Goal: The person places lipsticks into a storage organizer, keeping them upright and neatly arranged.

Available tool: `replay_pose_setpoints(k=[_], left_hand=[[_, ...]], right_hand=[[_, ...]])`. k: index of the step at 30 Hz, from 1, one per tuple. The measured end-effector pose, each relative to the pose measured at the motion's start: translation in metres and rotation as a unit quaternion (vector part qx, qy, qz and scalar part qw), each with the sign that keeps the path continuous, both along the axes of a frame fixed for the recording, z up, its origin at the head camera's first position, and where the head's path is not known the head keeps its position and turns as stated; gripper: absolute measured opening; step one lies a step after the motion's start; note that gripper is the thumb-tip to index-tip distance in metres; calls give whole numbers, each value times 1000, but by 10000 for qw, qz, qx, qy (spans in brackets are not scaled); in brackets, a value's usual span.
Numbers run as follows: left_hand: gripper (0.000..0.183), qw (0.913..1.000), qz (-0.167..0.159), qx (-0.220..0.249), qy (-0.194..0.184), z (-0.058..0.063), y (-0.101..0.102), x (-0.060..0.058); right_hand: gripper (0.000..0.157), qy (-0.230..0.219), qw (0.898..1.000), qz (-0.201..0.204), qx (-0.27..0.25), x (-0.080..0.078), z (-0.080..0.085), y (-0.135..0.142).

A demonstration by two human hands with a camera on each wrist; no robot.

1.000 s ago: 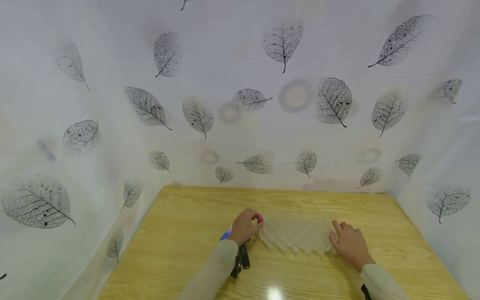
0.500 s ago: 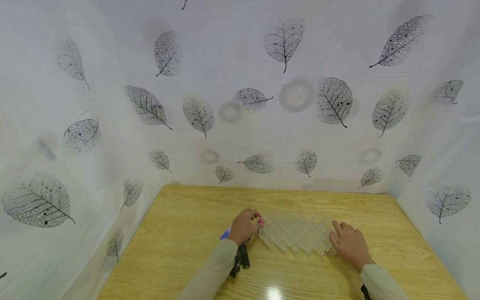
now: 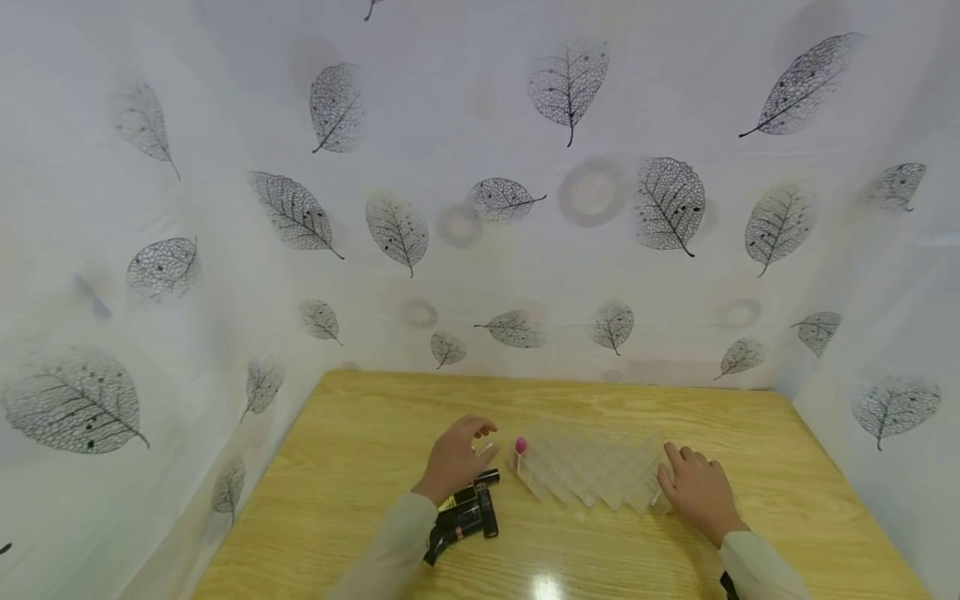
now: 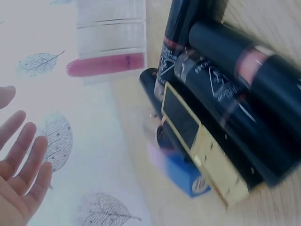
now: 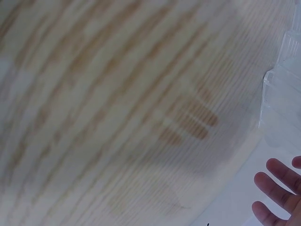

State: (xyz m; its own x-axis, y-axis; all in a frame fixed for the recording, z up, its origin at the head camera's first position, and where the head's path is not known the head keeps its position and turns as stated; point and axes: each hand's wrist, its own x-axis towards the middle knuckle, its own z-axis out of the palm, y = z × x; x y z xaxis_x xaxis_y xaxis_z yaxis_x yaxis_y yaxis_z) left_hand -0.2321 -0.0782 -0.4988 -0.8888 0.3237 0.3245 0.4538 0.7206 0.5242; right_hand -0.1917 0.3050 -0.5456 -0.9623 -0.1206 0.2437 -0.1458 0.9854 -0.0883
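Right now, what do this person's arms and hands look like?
The left hand and right hand are bare, without gloves. The left sleeve and right sleeve are long, plain and pale beige. Something black shows beside the right sleeve; I can't tell what.

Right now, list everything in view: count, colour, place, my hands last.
Table: one, yellow-brown wood, below
Organizer: one, clear, on table
Pink tube: one, pink, organizer's left end slot
Black tubes: several, overlapping, black, left of organizer
Gold case: one, gold and black, among the tubes
Blue item: one, blue and lilac, by gold case
Sheet: count unclear, white with dark leaves, behind table
Sleeves: two, pale, both arms
Left grip: one, bare, left of organizer
Right grip: one, bare, at organizer's right end
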Motion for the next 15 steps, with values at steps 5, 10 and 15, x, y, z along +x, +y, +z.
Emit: replay_pose_setpoints(k=[5, 10, 15], left_hand=[[26, 9999, 103, 11, 60, 8, -13, 11], [25, 9986, 208, -292, 385, 8, -25, 20], [25, 9985, 267, -329, 346, 5, -36, 26]], right_hand=[[39, -13, 10000, 9, -23, 1, 1, -1], [38, 17, 10000, 17, -31, 0, 2, -2], [38, -39, 10000, -8, -32, 0, 2, -1]])
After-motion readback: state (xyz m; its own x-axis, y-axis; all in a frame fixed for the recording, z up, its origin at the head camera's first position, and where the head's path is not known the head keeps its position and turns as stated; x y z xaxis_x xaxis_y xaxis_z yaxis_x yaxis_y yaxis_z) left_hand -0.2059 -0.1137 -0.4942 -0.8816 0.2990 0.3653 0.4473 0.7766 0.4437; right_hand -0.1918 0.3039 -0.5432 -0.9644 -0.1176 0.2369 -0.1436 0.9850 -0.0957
